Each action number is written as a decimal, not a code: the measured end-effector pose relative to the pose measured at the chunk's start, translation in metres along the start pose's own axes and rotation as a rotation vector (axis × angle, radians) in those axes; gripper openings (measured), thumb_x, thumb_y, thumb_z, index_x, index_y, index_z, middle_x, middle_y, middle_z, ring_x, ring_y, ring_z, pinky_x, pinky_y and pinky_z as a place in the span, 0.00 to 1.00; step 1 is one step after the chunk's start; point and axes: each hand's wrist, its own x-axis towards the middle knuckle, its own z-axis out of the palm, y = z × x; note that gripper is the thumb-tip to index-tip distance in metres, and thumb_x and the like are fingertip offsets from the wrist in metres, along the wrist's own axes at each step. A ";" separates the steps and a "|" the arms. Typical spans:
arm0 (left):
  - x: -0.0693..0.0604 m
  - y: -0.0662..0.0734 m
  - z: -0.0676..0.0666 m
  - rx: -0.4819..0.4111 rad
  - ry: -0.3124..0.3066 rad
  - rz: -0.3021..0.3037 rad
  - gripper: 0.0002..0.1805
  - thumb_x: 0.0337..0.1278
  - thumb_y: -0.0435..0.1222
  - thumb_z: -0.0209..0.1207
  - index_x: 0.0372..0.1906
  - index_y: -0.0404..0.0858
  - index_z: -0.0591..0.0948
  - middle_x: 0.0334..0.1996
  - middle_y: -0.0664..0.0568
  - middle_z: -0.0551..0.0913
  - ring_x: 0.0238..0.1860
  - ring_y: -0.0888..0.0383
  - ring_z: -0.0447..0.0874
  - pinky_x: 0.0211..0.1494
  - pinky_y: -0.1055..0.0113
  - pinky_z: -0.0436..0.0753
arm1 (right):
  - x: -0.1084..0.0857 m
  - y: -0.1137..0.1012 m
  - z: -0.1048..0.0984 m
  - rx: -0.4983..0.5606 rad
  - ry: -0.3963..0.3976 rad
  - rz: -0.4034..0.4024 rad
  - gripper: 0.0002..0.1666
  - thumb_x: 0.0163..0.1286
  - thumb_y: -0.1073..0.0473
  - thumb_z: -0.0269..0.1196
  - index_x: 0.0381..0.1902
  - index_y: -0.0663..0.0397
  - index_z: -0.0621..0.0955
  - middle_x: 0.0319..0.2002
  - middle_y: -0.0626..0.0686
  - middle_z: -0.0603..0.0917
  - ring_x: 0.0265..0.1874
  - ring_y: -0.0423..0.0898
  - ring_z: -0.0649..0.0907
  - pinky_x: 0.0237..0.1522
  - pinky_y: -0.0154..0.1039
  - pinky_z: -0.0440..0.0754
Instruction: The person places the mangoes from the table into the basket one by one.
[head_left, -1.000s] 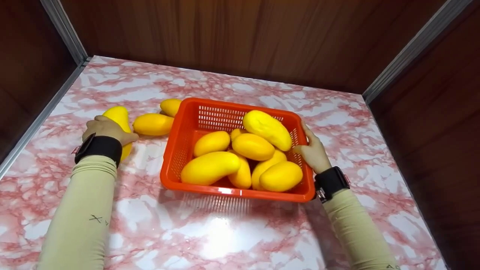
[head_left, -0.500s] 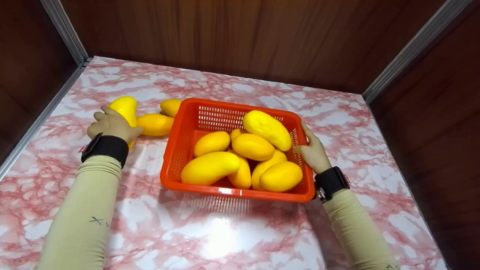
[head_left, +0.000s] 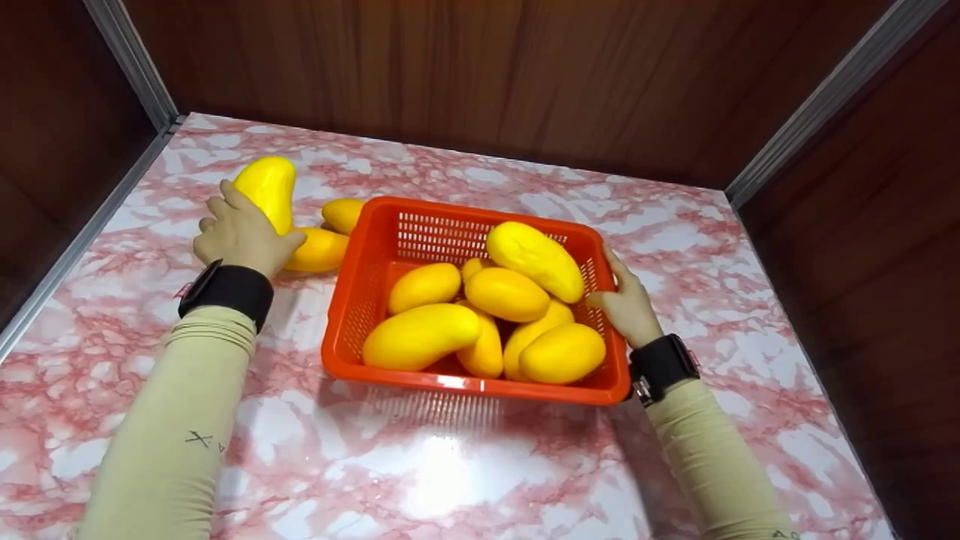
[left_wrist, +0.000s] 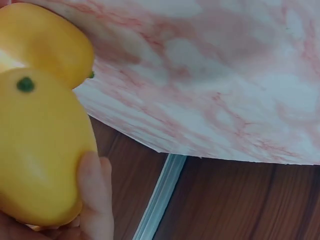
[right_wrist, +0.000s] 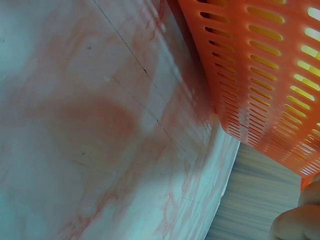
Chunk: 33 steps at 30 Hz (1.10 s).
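Note:
My left hand [head_left: 244, 232] grips a large yellow mango [head_left: 270, 191], raised above the table on the left; its green stem spot shows in the left wrist view, where fingers [left_wrist: 95, 187] curl round its side. Just behind it in that view is another mango [left_wrist: 45, 42]. On the right, my right hand [head_left: 630, 304] holds the right rim of a red-orange plastic basket [head_left: 450, 384], thumb inside and fingers outside. Several mangoes, among them a curved one [head_left: 420, 336], lie in the basket. The right wrist view shows its slotted wall [right_wrist: 250, 75].
Two more mangoes lie left of the basket: one [head_left: 319, 251] partly behind my left hand, the other [head_left: 343, 215] partly hidden by the basket. The pink-and-white marbled table [head_left: 360, 480] is bounded by brown wood-grain panels [head_left: 465, 82] with metal corner strips.
My left hand has lifted the mango and moved it away from me and to the right, above the loose mangoes. The right hand and the basket have stayed in place.

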 end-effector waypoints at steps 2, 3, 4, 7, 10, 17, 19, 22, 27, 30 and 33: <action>0.000 0.003 -0.001 -0.026 0.020 0.006 0.63 0.53 0.57 0.60 0.76 0.28 0.35 0.65 0.25 0.58 0.59 0.28 0.66 0.57 0.37 0.72 | 0.000 0.000 0.000 0.000 0.002 -0.003 0.57 0.56 0.70 0.60 0.78 0.25 0.53 0.68 0.64 0.71 0.51 0.57 0.80 0.48 0.46 0.84; 0.000 0.005 -0.002 -0.043 0.030 0.008 0.62 0.53 0.57 0.61 0.76 0.29 0.36 0.64 0.26 0.59 0.59 0.29 0.66 0.57 0.37 0.72 | 0.000 0.001 0.000 0.003 0.001 -0.005 0.57 0.56 0.70 0.60 0.78 0.25 0.53 0.68 0.64 0.71 0.51 0.57 0.80 0.48 0.46 0.84; 0.000 0.006 -0.002 -0.063 0.037 0.008 0.62 0.52 0.57 0.61 0.76 0.30 0.37 0.64 0.27 0.59 0.59 0.29 0.66 0.58 0.37 0.72 | 0.001 0.001 0.000 0.008 -0.001 -0.007 0.57 0.56 0.71 0.60 0.77 0.25 0.53 0.68 0.64 0.71 0.51 0.57 0.80 0.48 0.46 0.84; -0.001 0.010 -0.003 -0.120 0.058 0.016 0.62 0.51 0.60 0.63 0.75 0.32 0.39 0.63 0.28 0.62 0.59 0.30 0.67 0.59 0.37 0.71 | 0.001 0.002 0.000 0.018 -0.008 -0.012 0.58 0.56 0.71 0.59 0.78 0.25 0.52 0.68 0.64 0.71 0.51 0.58 0.80 0.48 0.47 0.85; -0.003 0.015 -0.003 -0.149 0.103 0.044 0.60 0.50 0.61 0.62 0.75 0.34 0.42 0.63 0.30 0.63 0.59 0.31 0.68 0.57 0.37 0.72 | 0.000 0.003 0.001 0.015 -0.010 -0.015 0.58 0.56 0.71 0.59 0.78 0.26 0.52 0.68 0.64 0.70 0.51 0.58 0.80 0.47 0.46 0.85; -0.012 0.033 -0.001 -0.169 0.255 0.194 0.55 0.48 0.52 0.63 0.77 0.40 0.47 0.61 0.32 0.66 0.57 0.33 0.69 0.52 0.36 0.75 | 0.000 0.001 0.001 0.031 0.004 -0.017 0.57 0.55 0.72 0.60 0.77 0.26 0.54 0.66 0.65 0.73 0.49 0.58 0.81 0.46 0.48 0.85; -0.014 0.039 0.000 -0.164 0.283 0.237 0.54 0.49 0.52 0.63 0.77 0.41 0.48 0.61 0.32 0.66 0.56 0.34 0.69 0.50 0.36 0.76 | 0.000 0.001 0.001 0.036 0.009 -0.025 0.57 0.55 0.72 0.60 0.77 0.26 0.55 0.66 0.64 0.73 0.49 0.58 0.81 0.46 0.49 0.85; -0.016 0.047 0.000 -0.162 0.310 0.286 0.54 0.49 0.52 0.63 0.78 0.43 0.49 0.62 0.33 0.66 0.55 0.34 0.70 0.49 0.37 0.77 | 0.000 0.002 0.001 0.023 0.019 -0.036 0.57 0.55 0.72 0.60 0.77 0.28 0.56 0.66 0.64 0.73 0.48 0.57 0.81 0.46 0.48 0.85; -0.019 0.059 -0.001 -0.187 0.333 0.328 0.54 0.50 0.53 0.63 0.79 0.48 0.47 0.64 0.35 0.65 0.56 0.35 0.70 0.50 0.38 0.77 | 0.002 0.004 0.000 0.020 0.020 -0.038 0.57 0.55 0.73 0.60 0.78 0.30 0.55 0.66 0.63 0.73 0.47 0.56 0.81 0.46 0.47 0.85; -0.019 0.065 -0.001 -0.207 0.342 0.349 0.54 0.49 0.53 0.63 0.80 0.49 0.48 0.64 0.35 0.64 0.58 0.37 0.70 0.51 0.40 0.78 | 0.003 0.005 0.000 0.033 0.013 -0.044 0.56 0.55 0.73 0.59 0.78 0.31 0.55 0.67 0.63 0.73 0.48 0.56 0.81 0.46 0.47 0.85; -0.020 0.070 0.000 -0.209 0.344 0.371 0.54 0.49 0.53 0.63 0.80 0.48 0.49 0.64 0.35 0.64 0.58 0.38 0.69 0.50 0.41 0.78 | 0.003 0.006 0.000 0.042 0.007 -0.053 0.56 0.56 0.73 0.59 0.78 0.32 0.55 0.68 0.62 0.72 0.49 0.57 0.81 0.46 0.45 0.85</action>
